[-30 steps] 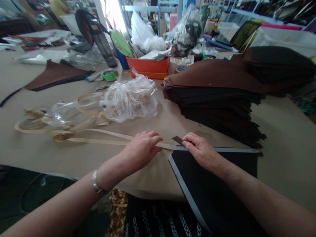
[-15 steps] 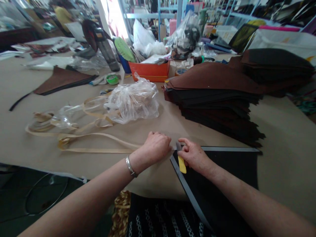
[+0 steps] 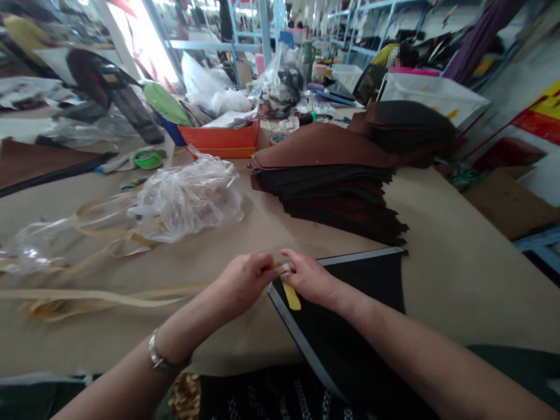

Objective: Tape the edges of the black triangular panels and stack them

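My left hand (image 3: 245, 279), with a silver bracelet on the wrist, is closed in a pinch on the end of a beige tape (image 3: 118, 297) that trails off to the left. Close beside it, my right hand (image 3: 310, 280) grips a tool with a yellow handle (image 3: 291, 296); its grey blade is mostly hidden by the fingers. A short bit of tape shows between the two hands, and the right fingertips seem to touch it. Under my right forearm lies a black sheet (image 3: 363, 291) with grey strips along two edges, their corner just below my hands.
A clear plastic bag (image 3: 188, 198) lies beyond my left hand. A stack of brown and black cut pieces (image 3: 324, 151) is at the back right. Behind stand an orange box (image 3: 223, 140), a handheld vacuum (image 3: 126, 99) and a white bin (image 3: 433, 96).
The view has swung to the right. My left hand has lifted from the table with the tape end, and my hands have come together. The blade has turned out of sight behind my fingers.
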Available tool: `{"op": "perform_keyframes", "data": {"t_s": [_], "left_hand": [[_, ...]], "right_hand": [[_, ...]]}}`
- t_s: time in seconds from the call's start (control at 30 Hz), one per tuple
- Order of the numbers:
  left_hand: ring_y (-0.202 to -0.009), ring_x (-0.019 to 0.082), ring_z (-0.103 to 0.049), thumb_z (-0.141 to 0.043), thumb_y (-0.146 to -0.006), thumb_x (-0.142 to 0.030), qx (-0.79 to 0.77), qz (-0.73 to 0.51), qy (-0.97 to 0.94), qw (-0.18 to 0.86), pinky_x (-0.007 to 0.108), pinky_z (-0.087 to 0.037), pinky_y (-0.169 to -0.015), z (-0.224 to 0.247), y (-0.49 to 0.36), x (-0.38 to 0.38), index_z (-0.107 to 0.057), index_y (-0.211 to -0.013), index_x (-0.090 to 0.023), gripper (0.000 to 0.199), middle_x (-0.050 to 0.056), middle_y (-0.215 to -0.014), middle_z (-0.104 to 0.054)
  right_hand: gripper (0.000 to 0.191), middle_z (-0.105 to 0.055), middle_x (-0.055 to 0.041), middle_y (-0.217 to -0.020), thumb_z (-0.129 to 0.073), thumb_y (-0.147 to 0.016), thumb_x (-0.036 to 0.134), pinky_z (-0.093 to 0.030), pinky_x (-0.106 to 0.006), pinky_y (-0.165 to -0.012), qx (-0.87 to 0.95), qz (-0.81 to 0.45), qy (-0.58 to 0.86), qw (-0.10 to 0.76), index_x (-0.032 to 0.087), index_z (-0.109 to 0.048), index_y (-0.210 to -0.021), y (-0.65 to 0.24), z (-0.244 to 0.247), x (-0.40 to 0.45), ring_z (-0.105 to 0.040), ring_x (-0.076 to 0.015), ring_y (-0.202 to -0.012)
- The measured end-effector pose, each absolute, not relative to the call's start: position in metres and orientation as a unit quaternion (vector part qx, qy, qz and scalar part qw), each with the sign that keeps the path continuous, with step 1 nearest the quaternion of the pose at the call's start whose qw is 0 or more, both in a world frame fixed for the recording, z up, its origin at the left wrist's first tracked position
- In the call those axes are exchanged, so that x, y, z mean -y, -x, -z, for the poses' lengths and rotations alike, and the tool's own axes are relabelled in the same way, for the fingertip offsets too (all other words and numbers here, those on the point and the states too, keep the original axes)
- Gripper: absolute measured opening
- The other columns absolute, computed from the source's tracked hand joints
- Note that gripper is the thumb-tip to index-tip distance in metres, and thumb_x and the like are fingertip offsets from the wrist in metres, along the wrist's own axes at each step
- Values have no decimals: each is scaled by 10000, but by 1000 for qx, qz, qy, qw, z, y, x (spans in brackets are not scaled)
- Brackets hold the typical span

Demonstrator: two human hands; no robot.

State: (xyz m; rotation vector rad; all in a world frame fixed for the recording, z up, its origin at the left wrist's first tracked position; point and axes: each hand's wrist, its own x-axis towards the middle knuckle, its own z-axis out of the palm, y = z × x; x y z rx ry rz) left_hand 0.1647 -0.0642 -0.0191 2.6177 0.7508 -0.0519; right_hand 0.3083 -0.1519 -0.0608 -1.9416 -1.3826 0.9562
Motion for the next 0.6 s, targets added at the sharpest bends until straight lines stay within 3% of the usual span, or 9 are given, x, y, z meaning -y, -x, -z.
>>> {"op": "perform_keyframes", "data": {"t_s": [0.07, 0.17, 0.27, 0.37, 0.47, 0.6], "left_hand": [[-581, 126, -507, -459, -845, -310, -280, -13, -937, 207, 233, -371, -552, 26, -156, 58, -522, -633, -171, 261, -8, -621, -539], [-668, 135, -556, -431, -870, -336, -230, -62, -935, 263, 247, -433, -633, 44, -146, 55, -518, -649, -181, 283, 17, -749, -580], [-788, 158, -589, -428, -891, -326, -176, -91, -937, 289, 279, -469, -725, 65, -142, 61, -558, -705, -188, 265, 46, -892, -621], [-805, 180, -592, -447, -895, -337, -161, -128, -942, 265, 309, -482, -736, 81, -143, 67, -581, -711, -197, 267, 47, -871, -635], [-820, 180, -607, -466, -896, -362, -175, -190, -934, 245, 299, -490, -751, 93, -142, 68, -583, -718, -204, 265, 40, -873, -649], [-823, 169, -637, -491, -883, -432, -179, -240, -928, 223, 253, -498, -758, 103, -140, 64, -594, -740, -222, 274, 24, -879, -671]], "right_hand": [[426, -547, 55, -647, -565, -784, 204, -377, -214, -583, 475, -385, 709, 350, 159, -504, -1204, -335, 49, 170, -506, -93, -588], [236, -571, 41, -659, -627, -761, 311, -410, -227, -590, 332, -439, 672, 495, 171, -547, -933, -383, 32, 221, -536, -99, -593], [253, -619, 21, -736, -638, -764, 384, -444, -261, -617, 186, -450, 643, 592, 208, -470, -835, -410, 27, 290, -589, -128, -644], [333, -553, 61, -671, -671, -743, 456, -357, -201, -485, 69, -440, 663, 602, 221, -462, -852, -404, 40, 352, -473, -68, -492], [455, -443, 80, -598, -720, -686, 516, -275, -167, -456, 3, -457, 686, 566, 182, -536, -934, -380, 59, 390, -354, -32, -468], [608, -387, 85, -482, -582, -691, 712, -229, -179, -416, -4, -484, 702, 523, 145, -557, -911, -353, 72, 393, -279, -39, -409]]}}
